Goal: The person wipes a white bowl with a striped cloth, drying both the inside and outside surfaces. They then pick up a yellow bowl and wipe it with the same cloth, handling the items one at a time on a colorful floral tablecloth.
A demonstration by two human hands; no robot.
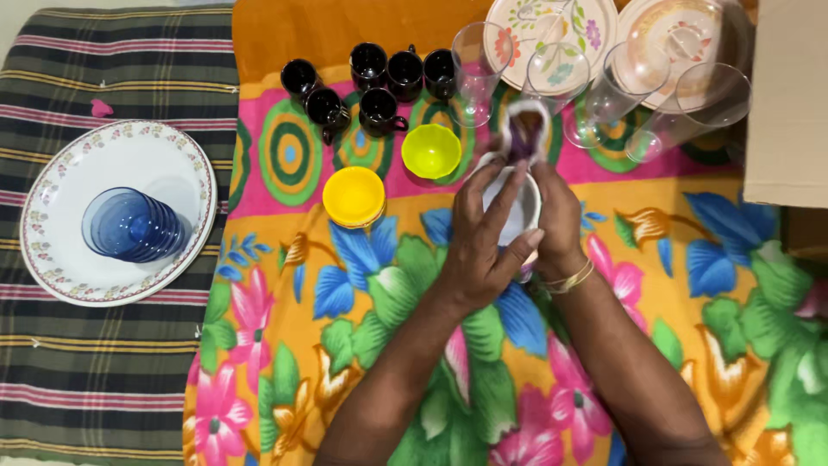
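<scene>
My left hand [483, 242] and my right hand [556, 220] together hold a white and purple cup [517, 185] over a bright flowered cloth [345, 345]. Both hands wrap its sides, and its handle end points away from me. A thin gold bangle sits on my right wrist. Just beyond the cup lie a lime-green bowl [431, 150] and a yellow bowl [354, 196].
Several small black cups [371, 82] stand in a cluster at the far edge. Clear glasses [699, 108] lie beside floral plates [552, 39] at the back right. On the striped cloth at left, a white plate [60, 250] carries stacked blue glasses [131, 224]. A cardboard box [789, 103] stands at right.
</scene>
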